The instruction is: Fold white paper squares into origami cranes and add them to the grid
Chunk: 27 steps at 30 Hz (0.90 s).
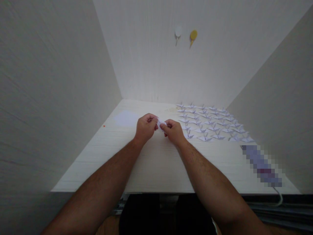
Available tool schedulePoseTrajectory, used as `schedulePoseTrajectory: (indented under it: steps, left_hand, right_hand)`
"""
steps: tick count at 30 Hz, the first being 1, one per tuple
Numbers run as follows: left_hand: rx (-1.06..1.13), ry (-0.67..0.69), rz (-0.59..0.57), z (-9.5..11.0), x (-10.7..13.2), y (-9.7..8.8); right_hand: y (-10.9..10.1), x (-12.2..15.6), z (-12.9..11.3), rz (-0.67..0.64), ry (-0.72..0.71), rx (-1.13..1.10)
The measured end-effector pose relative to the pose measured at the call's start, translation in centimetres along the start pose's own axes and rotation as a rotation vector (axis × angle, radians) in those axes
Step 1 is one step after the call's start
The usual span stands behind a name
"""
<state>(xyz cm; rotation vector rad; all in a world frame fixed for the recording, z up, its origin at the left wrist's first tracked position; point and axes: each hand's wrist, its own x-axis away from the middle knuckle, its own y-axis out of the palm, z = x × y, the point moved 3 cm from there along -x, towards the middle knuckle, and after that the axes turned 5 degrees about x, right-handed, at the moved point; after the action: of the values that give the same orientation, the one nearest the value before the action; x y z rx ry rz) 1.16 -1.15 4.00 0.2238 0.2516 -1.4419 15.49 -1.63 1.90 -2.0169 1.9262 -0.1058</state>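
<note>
My left hand (pixel 146 127) and my right hand (pixel 174 131) meet above the middle of a pale wooden desk (pixel 156 166). Both pinch a small folded piece of white paper (pixel 161 124) between thumbs and fingers. The fingers of each hand are curled closed around the paper, which is mostly hidden by them. To the right of my right hand, several finished white paper cranes (pixel 210 122) lie in rows on the desk.
A flat stack of white paper sheets (pixel 126 118) lies to the left of my hands. A blurred-out object (pixel 262 164) with a white cable rests at the desk's right front. Two hooks, white (pixel 178 33) and yellow (pixel 193 36), hang on the back wall. Walls close in on both sides.
</note>
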Motion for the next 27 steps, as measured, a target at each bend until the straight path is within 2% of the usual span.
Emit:
schedulePoseTrajectory:
  steps: [13,27]
  left_hand:
    - [0.029,-0.013,0.016,-0.3,-0.1,0.2]
    - [0.288,-0.130,-0.023,-1.2,-0.4,0.3]
  right_hand:
    - [0.1,-0.3,0.6,0.025,-0.009,-0.071]
    - [-0.1,-0.3,0.4,0.030,0.004,-0.085]
